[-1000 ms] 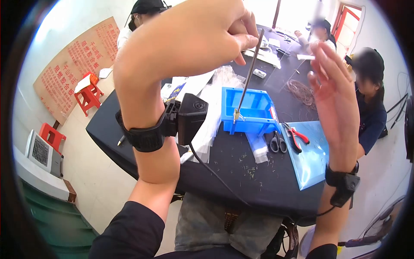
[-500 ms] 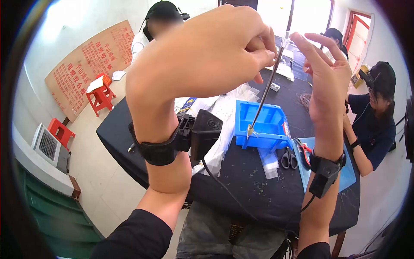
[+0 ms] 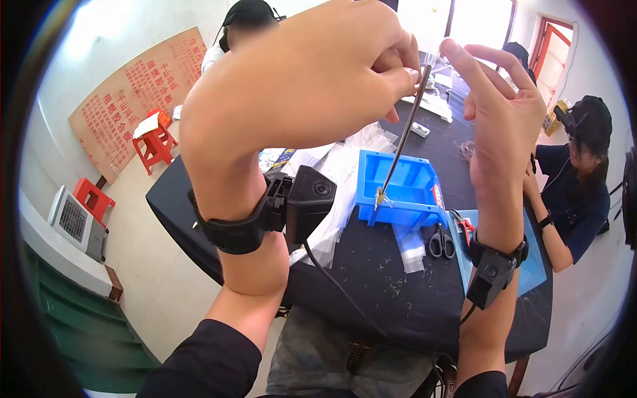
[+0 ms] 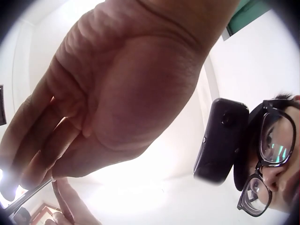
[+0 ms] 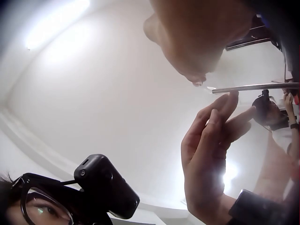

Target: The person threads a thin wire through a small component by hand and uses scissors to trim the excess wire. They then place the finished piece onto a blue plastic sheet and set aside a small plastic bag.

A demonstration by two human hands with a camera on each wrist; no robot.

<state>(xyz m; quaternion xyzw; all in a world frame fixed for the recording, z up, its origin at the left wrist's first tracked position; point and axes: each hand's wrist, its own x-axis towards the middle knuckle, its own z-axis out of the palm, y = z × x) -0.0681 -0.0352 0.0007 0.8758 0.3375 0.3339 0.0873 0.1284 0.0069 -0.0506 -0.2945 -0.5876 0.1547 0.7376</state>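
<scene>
On the black surface [image 3: 348, 268], a blue bin [image 3: 401, 215] sits back from the near edge. The left hand [image 3: 328, 83] and right hand [image 3: 502, 119] are raised, slightly apart; any grip cannot be determined. A tilted metal rod [image 3: 404, 132] reaches the left hand's fingertips, its lower end appearing at the bin's near rim.

1. The left arm [image 3: 255, 268] is held high, the left wrist [image 3: 222, 142] sharply bent, the left hand [image 3: 325, 76] angled inward with thumb [image 3: 400, 81] and fingers [image 4: 35, 154] curled in a pinch.
2. The right arm [image 3: 488, 328] stands nearly upright, the right hand [image 3: 501, 113] lifted, fingers bent.
3. Fingertips of the 2 hands are close together.
</scene>
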